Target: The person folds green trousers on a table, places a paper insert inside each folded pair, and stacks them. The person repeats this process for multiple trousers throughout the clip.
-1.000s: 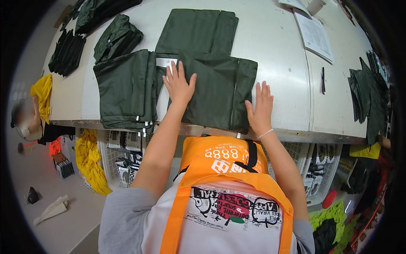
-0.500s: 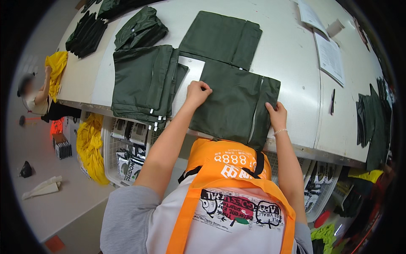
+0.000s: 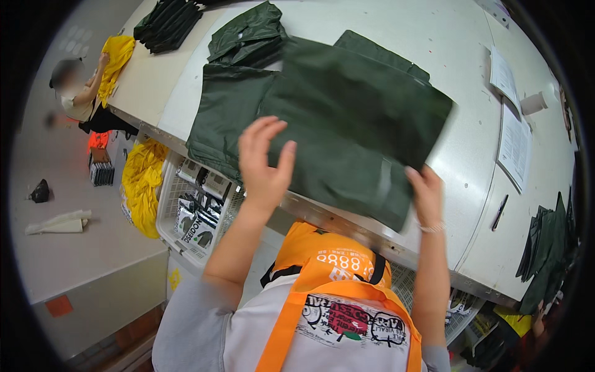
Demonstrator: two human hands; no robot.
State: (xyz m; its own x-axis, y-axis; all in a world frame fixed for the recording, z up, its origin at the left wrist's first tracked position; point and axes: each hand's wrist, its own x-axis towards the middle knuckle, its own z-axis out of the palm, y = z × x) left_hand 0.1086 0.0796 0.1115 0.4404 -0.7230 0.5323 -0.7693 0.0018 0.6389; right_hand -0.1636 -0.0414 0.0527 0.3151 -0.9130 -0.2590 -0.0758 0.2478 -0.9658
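Note:
My right hand [image 3: 426, 192] pinches the right edge of a folded dark green rainwear-like garment [image 3: 365, 136], which is raised off the table and slightly blurred. My left hand [image 3: 266, 161] is at its left edge, thumb and fingers spread apart; whether it touches the cloth I cannot tell. Left of the raised garment lies a stack of folded dark green garments [image 3: 217, 118], partly covered by it. Another folded green garment [image 3: 387, 56] shows behind it. A crumpled green bundle [image 3: 245, 34] sits beyond the stack.
On the white table [image 3: 471, 223] lie papers [image 3: 514, 149], a pen [image 3: 499, 212] and a white cup [image 3: 538, 102]. Dark garments [image 3: 545, 242] hang over the right edge. Below stand a white basket of packages [image 3: 170, 226] and yellow cloth [image 3: 144, 186]. Another person [image 3: 80, 99] handles yellow fabric at far left.
The front garment has been lifted from the table and shifted left and away, partly over the stack. My left hand has opened its fingers; my right hand keeps hold of the right edge.

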